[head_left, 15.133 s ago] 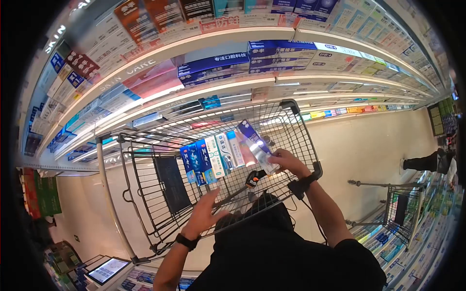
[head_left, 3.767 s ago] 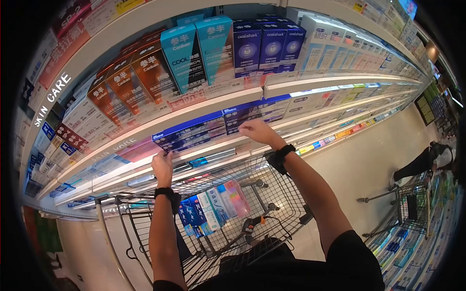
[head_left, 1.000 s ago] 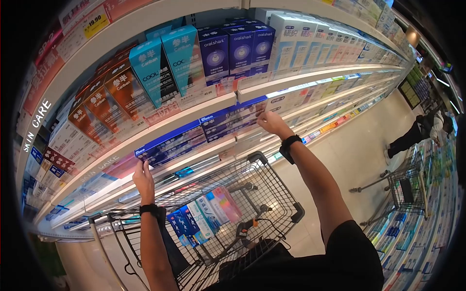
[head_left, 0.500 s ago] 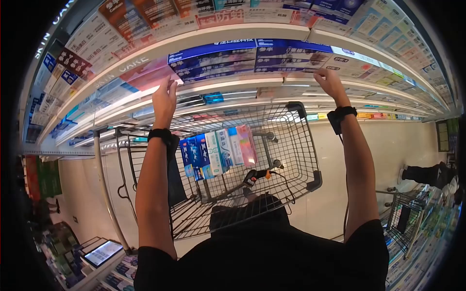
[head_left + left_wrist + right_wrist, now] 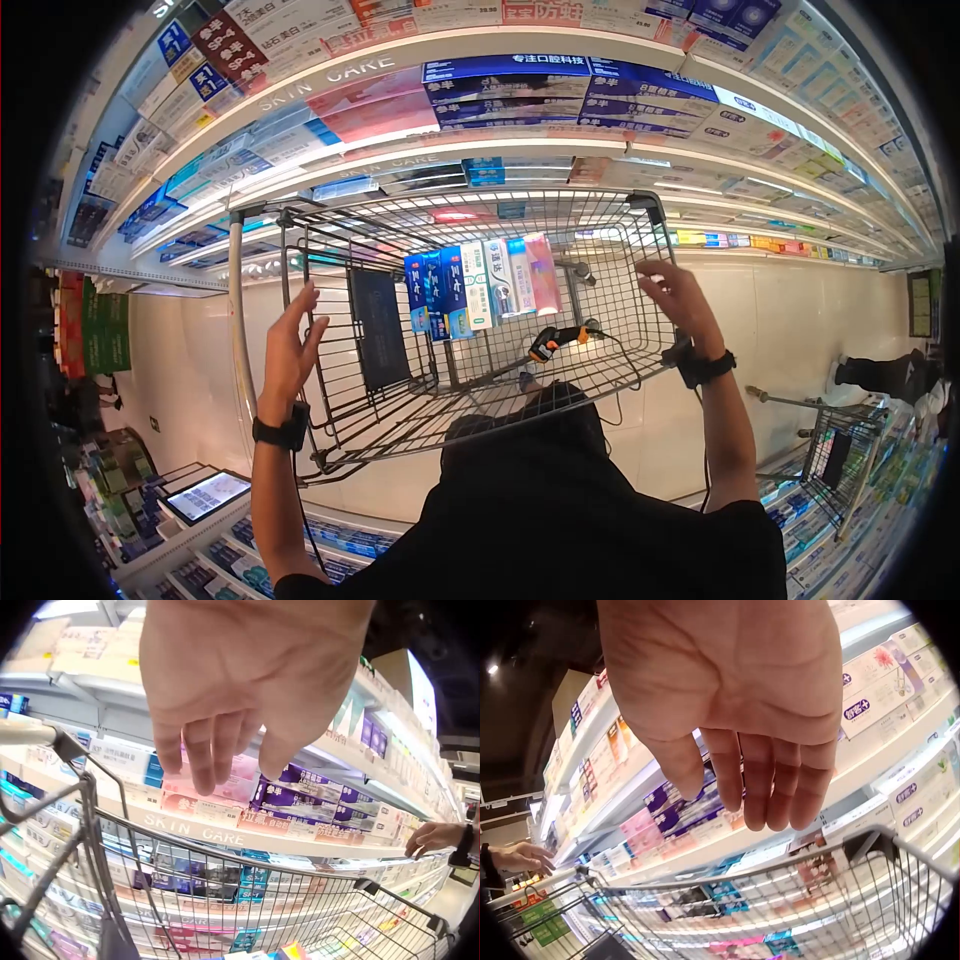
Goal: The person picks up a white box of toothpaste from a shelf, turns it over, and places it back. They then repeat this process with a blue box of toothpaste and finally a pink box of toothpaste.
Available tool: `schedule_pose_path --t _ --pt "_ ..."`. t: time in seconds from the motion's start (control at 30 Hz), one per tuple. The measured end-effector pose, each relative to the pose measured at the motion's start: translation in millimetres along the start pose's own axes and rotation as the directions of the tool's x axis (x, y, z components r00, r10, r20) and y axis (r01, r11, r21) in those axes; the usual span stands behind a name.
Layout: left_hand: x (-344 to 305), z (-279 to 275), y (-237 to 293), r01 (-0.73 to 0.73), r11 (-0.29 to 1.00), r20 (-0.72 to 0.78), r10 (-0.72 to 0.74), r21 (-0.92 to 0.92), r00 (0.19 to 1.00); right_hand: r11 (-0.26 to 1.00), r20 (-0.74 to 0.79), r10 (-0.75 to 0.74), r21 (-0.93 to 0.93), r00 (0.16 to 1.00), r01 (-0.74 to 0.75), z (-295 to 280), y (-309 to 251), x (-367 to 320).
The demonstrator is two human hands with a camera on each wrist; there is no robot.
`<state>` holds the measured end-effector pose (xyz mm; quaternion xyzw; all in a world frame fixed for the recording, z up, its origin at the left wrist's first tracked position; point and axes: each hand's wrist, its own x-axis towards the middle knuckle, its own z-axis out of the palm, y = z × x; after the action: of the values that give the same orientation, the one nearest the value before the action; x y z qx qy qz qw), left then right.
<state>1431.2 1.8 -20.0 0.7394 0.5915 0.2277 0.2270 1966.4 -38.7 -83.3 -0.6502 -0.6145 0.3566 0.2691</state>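
My left hand (image 5: 290, 352) hangs in the air beside the left end of a wire shopping cart (image 5: 648, 205), fingers loosely extended and thumb apart. My right hand (image 5: 686, 308) hovers over the cart's right end, its fingers relaxed. Both wrist views show bare palms, the left hand (image 5: 251, 682) and the right hand (image 5: 727, 682), with nothing held. Inside the cart lies a row of toothpaste boxes (image 5: 480, 287), blue, white and pink. On the shelf facing me, purple-blue toothpaste boxes (image 5: 508, 100) are stacked in two piles beside pink boxes (image 5: 375, 105).
A black and orange device (image 5: 556, 343) with a cord overlaps the cart's near side. More shelves of boxes run behind the cart. At right, another cart (image 5: 830, 450) and a person in dark trousers (image 5: 880, 373) stand in the aisle. A lit screen (image 5: 207, 496) is at lower left.
Both hands have drawn back from the purple-blue stacks on the shelf, down and toward me, to the cart's two ends. The head view has tilted down. The boxes in the cart stay in their row.
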Motion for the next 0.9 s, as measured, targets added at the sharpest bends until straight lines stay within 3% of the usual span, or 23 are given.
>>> schedule_pose_path --t 0.1,0.2,0.27,0.33,0.37,0.43,0.53,0.6,0.63,0.67,0.7,0.73,0.8,0.9 --pt "-63 -19 -1 -0.042 0.993 0.044 0.037 0.111 0.998 1.000 0.071 -0.005 0.022 0.997 0.003 54 3 -39" --pt "-118 -24 -6 -0.127 0.987 0.082 0.119 0.100 0.989 0.999 0.116 0.039 -0.007 0.992 -0.038 104 -1 -72" --pt "-139 -23 -5 -0.096 0.995 0.066 0.097 -0.014 0.993 0.998 0.126 -0.057 0.026 0.990 0.054 132 -18 -89" --pt "-143 -17 -2 -0.038 0.963 -0.038 0.029 -0.267 0.999 0.991 0.129 -0.106 0.098 0.986 0.093 162 -51 -103" --pt "-139 -12 -2 0.009 0.899 -0.045 -0.032 -0.438 0.998 0.974 0.122 -0.217 0.096 0.968 0.206 179 -67 -106" --pt "-124 7 3 -0.067 0.631 -0.126 -0.049 -0.773 0.991 0.919 0.123 -0.388 0.121 0.914 0.374 214 -107 -112" --pt "-88 31 22 -0.123 0.383 -0.150 -0.042 -0.916 0.988 0.844 0.222 -0.524 0.260 0.822 0.468 256 -186 -126" --pt "-60 56 22 -0.095 0.288 -0.127 -0.093 -0.953 0.987 0.864 0.242 -0.502 0.178 0.830 0.471 274 -218 -134" --pt "-50 59 22 -0.050 0.280 -0.085 -0.112 -0.959 0.990 0.876 0.258 -0.482 0.138 0.837 0.462 279 -225 -138" --pt "-42 64 14 -0.115 0.276 -0.143 -0.082 -0.954 0.986 0.881 0.231 -0.467 0.206 0.853 0.426 285 -214 -133" --pt "-39 62 17 -0.103 0.212 -0.136 -0.144 -0.972 0.980 0.879 0.198 -0.453 0.264 0.869 0.397 286 -203 -131" --pt "-36 62 14 -0.104 0.175 -0.132 -0.154 -0.979 0.979 0.910 0.210 -0.400 0.207 0.892 0.360 280 -203 -134" --pt "-38 61 20 -0.090 0.198 -0.123 -0.163 -0.976 0.979 0.918 0.200 -0.331 0.293 0.922 0.266 275 -206 -143" --pt "-40 74 28 -0.052 0.174 -0.079 -0.153 -0.983 0.985 0.857 0.041 -0.412 0.356 0.910 0.372 279 -214 -155"
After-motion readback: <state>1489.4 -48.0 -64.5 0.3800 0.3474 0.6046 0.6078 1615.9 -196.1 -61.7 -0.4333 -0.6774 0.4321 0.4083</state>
